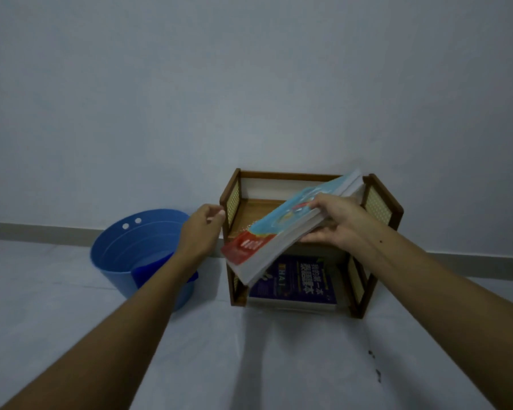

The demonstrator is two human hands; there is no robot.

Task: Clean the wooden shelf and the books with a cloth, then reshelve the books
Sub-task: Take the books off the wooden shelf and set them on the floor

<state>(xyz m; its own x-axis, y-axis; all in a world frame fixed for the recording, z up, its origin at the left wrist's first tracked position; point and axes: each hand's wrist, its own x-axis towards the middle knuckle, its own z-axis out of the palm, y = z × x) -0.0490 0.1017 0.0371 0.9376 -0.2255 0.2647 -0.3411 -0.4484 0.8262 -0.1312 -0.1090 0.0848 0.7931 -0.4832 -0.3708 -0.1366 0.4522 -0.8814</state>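
A small two-tier wooden shelf [381, 207] with woven side panels stands on the floor against the wall. My right hand [335, 223] grips a thick book with a light-blue and red cover [282, 229], held tilted over the upper tier with its near end jutting past the shelf's front. My left hand [202, 229] hovers just left of the shelf's left side panel, fingers loosely curled and holding nothing. A dark-blue book [296, 284] lies flat on the lower tier. No cloth can be made out.
A blue plastic bucket [116, 255] with some water in it stands on the floor left of the shelf, partly behind my left forearm. The pale wall with its grey skirting [42, 230] runs right behind the shelf. Pale floor stretches toward me.
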